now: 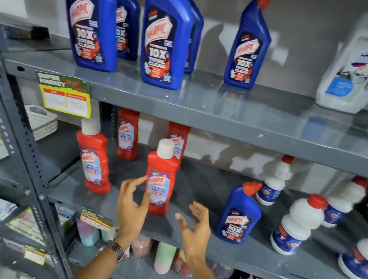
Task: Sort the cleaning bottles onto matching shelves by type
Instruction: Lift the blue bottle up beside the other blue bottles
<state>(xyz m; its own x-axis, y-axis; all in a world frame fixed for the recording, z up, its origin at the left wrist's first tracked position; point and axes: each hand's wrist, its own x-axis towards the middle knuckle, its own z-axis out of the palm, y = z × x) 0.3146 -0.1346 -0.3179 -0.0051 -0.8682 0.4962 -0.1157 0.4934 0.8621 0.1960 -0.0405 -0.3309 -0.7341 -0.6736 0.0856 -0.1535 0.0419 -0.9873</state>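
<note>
A red Harpic bottle point(161, 178) with a white cap stands upright on the middle shelf point(188, 237). My left hand point(132, 205) is open just left of it, its fingertips touching or almost touching the label. My right hand point(194, 226) hovers open to the bottle's right, apart from it. Three more red bottles point(94, 157) stand further left and behind. One small blue Harpic bottle point(238, 215) stands on the same shelf to the right. Several blue Harpic bottles point(165, 30) line the top shelf point(206, 109).
White bottles with red caps point(296, 223) fill the right of the middle shelf. Large white jugs point(364, 58) stand at the top right. A grey upright post point(12, 139) divides off the left rack with white baskets point(39, 121). Packets and pastel items lie on the lower shelves.
</note>
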